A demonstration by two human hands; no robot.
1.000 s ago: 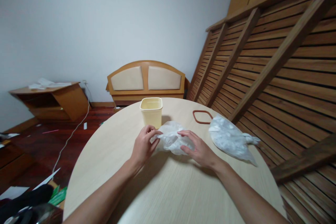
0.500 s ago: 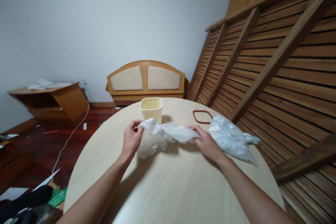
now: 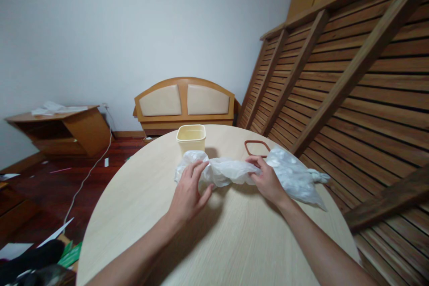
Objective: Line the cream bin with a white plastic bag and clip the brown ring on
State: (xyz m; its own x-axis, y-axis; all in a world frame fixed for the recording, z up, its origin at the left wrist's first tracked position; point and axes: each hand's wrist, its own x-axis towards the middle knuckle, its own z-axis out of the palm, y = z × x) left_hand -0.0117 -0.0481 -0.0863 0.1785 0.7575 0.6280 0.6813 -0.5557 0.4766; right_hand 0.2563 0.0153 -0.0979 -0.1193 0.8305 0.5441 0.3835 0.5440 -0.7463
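Observation:
A whitish, see-through plastic bag (image 3: 226,170), crumpled into a long twist, lies across the table between my hands. My right hand (image 3: 266,178) pinches its right end between thumb and fingers. Over the bag's left part is my left hand (image 3: 191,192), thumb and fingers apart, fingertips at the plastic. Just behind the bag's left end stands a cream square plastic tub (image 3: 191,138), upright and without a lid. To the right of my right hand rests a knotted clear bag (image 3: 295,176) with many whitish pieces inside.
The round wooden table (image 3: 241,232) carries everything. A brown rounded-square ring (image 3: 248,148) lies at its back right. A slatted wooden panel (image 3: 335,98) leans close on the right. Behind are a headboard (image 3: 184,118) and a low cabinet (image 3: 77,132).
My left hand has let go of the bag's left end and moved right and nearer, its fingers now spread over the plastic. My right hand still pinches the other end.

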